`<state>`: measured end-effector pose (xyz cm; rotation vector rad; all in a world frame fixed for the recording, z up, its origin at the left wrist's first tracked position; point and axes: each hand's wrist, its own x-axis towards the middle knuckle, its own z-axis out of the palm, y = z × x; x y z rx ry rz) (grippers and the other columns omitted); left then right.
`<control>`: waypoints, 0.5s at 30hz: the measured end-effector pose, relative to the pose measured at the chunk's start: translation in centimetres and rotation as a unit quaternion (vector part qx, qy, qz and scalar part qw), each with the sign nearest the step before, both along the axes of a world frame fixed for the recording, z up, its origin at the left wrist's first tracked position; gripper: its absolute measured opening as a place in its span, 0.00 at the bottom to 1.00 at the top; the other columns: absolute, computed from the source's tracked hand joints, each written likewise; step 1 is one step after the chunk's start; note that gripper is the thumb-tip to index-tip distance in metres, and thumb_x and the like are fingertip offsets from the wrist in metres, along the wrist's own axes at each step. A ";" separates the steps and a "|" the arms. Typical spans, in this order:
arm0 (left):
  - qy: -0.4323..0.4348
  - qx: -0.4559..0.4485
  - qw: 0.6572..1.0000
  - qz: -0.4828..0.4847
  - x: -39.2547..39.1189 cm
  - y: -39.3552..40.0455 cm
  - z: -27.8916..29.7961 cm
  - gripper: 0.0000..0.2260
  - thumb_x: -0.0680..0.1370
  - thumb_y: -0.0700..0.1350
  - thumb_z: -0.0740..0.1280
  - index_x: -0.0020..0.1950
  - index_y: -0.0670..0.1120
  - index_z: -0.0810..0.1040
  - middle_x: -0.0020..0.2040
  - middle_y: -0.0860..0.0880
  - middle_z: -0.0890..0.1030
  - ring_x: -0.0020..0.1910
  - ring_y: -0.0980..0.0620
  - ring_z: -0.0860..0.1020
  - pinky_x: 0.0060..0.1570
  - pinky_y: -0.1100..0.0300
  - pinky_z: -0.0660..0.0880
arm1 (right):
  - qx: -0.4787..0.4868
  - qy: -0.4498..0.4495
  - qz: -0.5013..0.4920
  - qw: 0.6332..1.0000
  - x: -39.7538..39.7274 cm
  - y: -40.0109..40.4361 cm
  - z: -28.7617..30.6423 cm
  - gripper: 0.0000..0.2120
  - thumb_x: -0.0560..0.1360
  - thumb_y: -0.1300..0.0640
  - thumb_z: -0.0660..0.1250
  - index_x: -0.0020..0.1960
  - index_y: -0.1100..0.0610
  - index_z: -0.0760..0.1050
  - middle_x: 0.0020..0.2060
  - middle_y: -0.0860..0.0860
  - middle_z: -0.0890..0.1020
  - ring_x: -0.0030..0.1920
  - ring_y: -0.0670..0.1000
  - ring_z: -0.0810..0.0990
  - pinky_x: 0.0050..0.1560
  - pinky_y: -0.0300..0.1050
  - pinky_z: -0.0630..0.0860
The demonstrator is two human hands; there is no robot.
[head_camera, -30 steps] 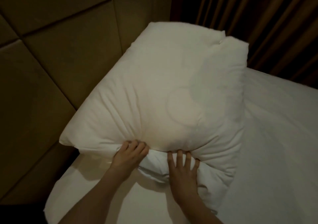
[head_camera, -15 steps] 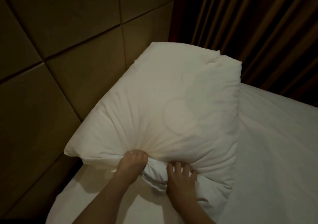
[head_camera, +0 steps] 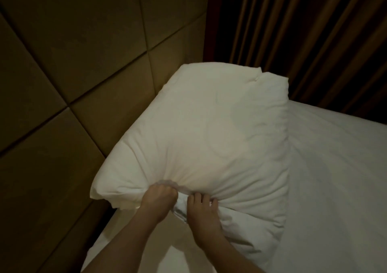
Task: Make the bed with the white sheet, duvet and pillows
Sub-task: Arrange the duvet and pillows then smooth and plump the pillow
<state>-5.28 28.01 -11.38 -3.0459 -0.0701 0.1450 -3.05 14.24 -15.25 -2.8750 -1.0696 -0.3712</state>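
Observation:
A large white pillow (head_camera: 209, 138) lies at the head of the bed on the white sheet (head_camera: 339, 178), its far side against the padded headboard. My left hand (head_camera: 158, 197) grips the bunched fabric at the pillow's near edge, fingers curled into it. Just to its right, my right hand (head_camera: 202, 212) holds the same bunched edge, fingertips dug into the folds. The pillowcase is creased around both hands.
A tan padded headboard wall (head_camera: 83, 84) fills the left. Dark brown curtains (head_camera: 303, 31) hang behind the bed at the upper right. White bedding stretches off to the right and along the bottom edge.
Both hands went from lying fairly flat on the pillow's near edge to curling into its fabric. The view has tilted up, so the pillow sits lower in the frame.

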 end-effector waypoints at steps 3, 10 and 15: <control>0.027 0.034 0.999 -0.014 0.4 0.8 5.4 0.15 0.53 0.48 0.82 0.34 0.45 0.83 0.31 0.46 0.82 0.30 0.51 0.82 0.28 0.68 0.73 | 0.019 0.013 0.021 1.000 0.4 1.5 3.4 0.10 0.60 0.59 0.59 0.41 0.56 0.63 0.30 0.53 0.75 0.29 0.54 0.73 0.33 0.46 0.72; 0.116 0.102 0.988 0.020 0.3 4.3 8.4 0.15 0.80 0.45 0.59 0.66 0.49 0.74 0.64 0.49 0.77 0.63 0.48 0.75 0.59 0.57 0.71 | 0.047 0.134 -0.027 0.990 -1.0 5.9 7.4 0.13 0.62 0.61 0.53 0.30 0.57 0.76 0.23 0.52 0.75 0.23 0.50 0.74 0.29 0.37 0.71; 0.182 0.081 0.980 -0.002 -1.7 1.4 0.9 0.10 0.74 0.46 0.68 0.54 0.47 0.83 0.56 0.45 0.82 0.56 0.48 0.80 0.55 0.60 0.74 | 0.031 0.144 -0.028 0.989 -4.3 3.4 -0.5 0.12 0.60 0.61 0.54 0.34 0.62 0.75 0.22 0.54 0.74 0.20 0.51 0.73 0.27 0.38 0.72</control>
